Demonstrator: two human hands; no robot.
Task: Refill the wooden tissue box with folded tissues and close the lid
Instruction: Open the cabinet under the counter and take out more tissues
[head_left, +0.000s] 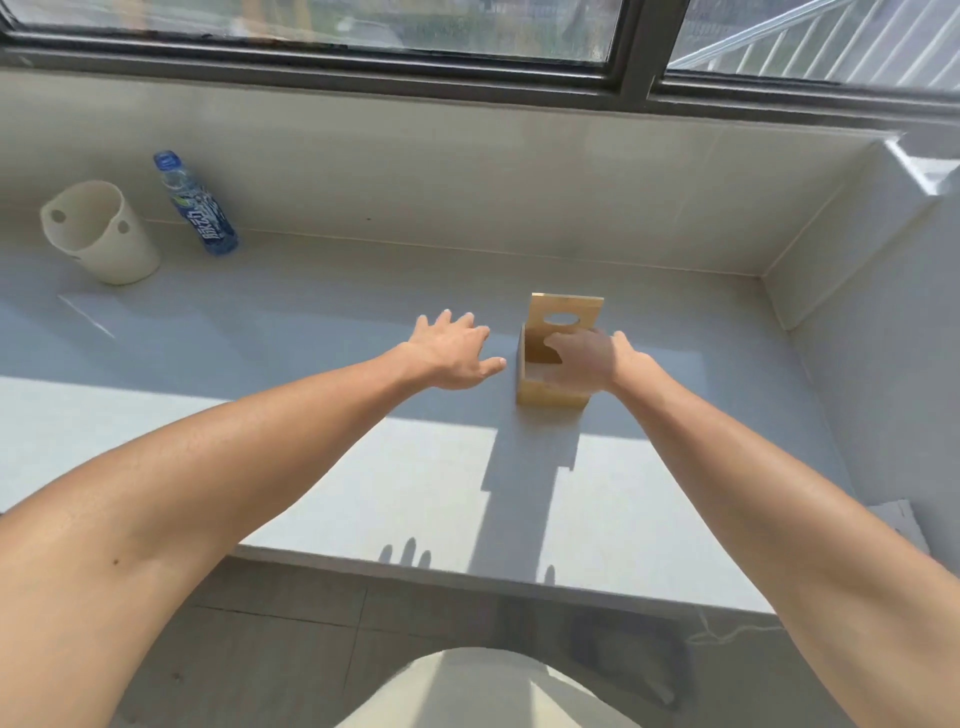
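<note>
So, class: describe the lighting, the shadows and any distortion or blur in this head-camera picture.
Head view: hard sunlight falls across the near half of the sill, while the wooden tissue box casts a long shadow toward the camera; the wide lens bends the window frame; the right hand looks slightly soft, the left hand sharper.

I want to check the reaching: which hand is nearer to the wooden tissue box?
Right. The right hand is at the wooden tissue box, over its open top below the raised lid. The left hand hovers spread beside the box, apart from it.
</note>
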